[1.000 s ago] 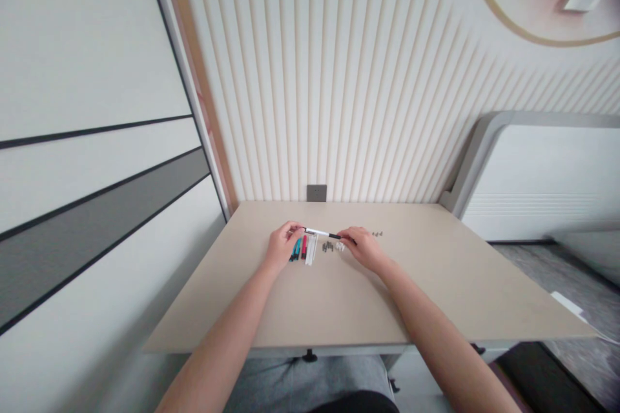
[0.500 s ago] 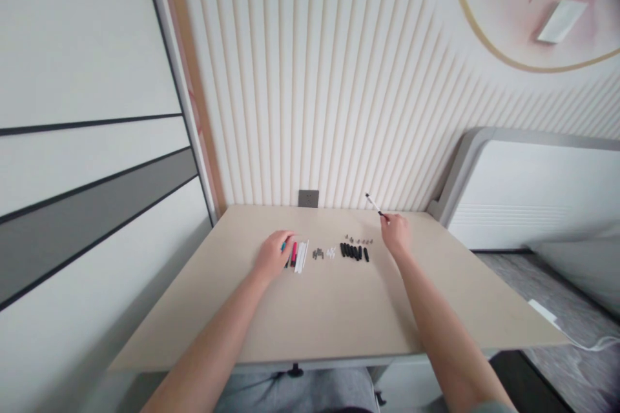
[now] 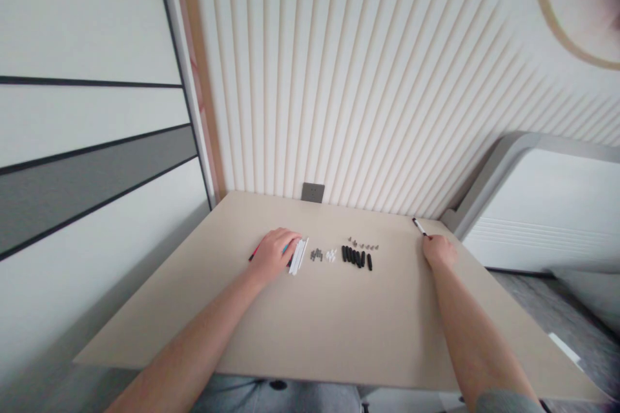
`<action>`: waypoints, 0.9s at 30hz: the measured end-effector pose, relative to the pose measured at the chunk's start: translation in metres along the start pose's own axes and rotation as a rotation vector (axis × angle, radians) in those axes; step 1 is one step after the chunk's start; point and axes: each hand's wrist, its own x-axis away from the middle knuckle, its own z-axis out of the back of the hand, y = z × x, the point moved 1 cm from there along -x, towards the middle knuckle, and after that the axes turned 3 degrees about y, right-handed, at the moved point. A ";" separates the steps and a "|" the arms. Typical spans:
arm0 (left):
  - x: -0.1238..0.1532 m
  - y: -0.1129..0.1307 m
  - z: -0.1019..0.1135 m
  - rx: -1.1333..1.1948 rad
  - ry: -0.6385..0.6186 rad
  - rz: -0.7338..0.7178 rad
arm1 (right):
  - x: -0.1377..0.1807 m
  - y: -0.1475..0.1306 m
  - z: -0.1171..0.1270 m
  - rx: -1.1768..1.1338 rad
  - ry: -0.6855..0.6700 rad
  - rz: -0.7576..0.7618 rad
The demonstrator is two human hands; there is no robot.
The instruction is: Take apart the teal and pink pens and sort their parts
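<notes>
**Right grip:** the right hand (image 3: 440, 251) is closed on a slim white pen (image 3: 419, 226), which has a dark tip and points toward the upper left, above the far right part of the surface.

**Left grip:** the left hand (image 3: 274, 255) lies curved over a red pen (image 3: 254, 253) and a teal pen (image 3: 285, 248). The red one sticks out past the hand's left side, and the teal one shows near its fingers. I cannot tell whether this hand is clenched on them.

**Just beside the left hand:** a tight bundle of white sticks (image 3: 298, 256) lies on the surface, to the right of the fingers.

**Center of the frame:** a small cluster of gray parts (image 3: 316, 255) sits next to a small cluster of white parts (image 3: 330, 255). To their right is a row of black caps (image 3: 355, 257), lying close together, with one set slightly apart at the right end. A line of tiny gray pieces (image 3: 362, 244) runs just above the caps.

**Surface:** a beige tabletop (image 3: 339, 329) carries everything and runs across the lower middle of the frame.

**Beyond the surface:** a gray wall socket (image 3: 312, 192) sits just above the far edge, on a ribbed cream wall panel (image 3: 339, 77).
</notes>
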 end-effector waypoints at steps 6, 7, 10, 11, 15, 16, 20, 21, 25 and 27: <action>0.000 0.001 -0.003 -0.002 -0.030 0.009 | -0.016 -0.008 -0.012 0.001 0.022 -0.006; 0.000 0.001 -0.004 -0.001 -0.033 0.012 | -0.017 -0.008 -0.012 0.003 0.028 -0.003; 0.000 -0.001 -0.006 0.006 -0.047 0.015 | -0.016 -0.008 -0.012 0.003 0.034 0.012; 0.000 -0.002 -0.007 0.007 -0.056 0.012 | -0.015 -0.008 -0.012 0.001 0.035 0.014; 0.002 -0.002 -0.008 -0.003 -0.091 0.007 | -0.013 -0.007 -0.011 -0.007 0.042 0.017; 0.002 -0.002 -0.008 -0.007 -0.091 0.009 | -0.013 -0.007 -0.011 -0.010 0.044 0.020; -0.001 -0.002 -0.002 -0.019 -0.042 0.033 | -0.013 -0.006 -0.012 -0.031 0.030 0.017; -0.003 -0.004 0.002 -0.020 -0.018 0.047 | -0.013 -0.005 -0.012 -0.037 0.023 0.014; -0.014 -0.018 0.023 -0.038 -0.012 0.093 | -0.014 -0.003 -0.014 -0.063 0.012 0.006; -0.017 -0.031 0.036 -0.078 -0.099 0.086 | -0.015 -0.001 -0.016 -0.074 0.015 -0.001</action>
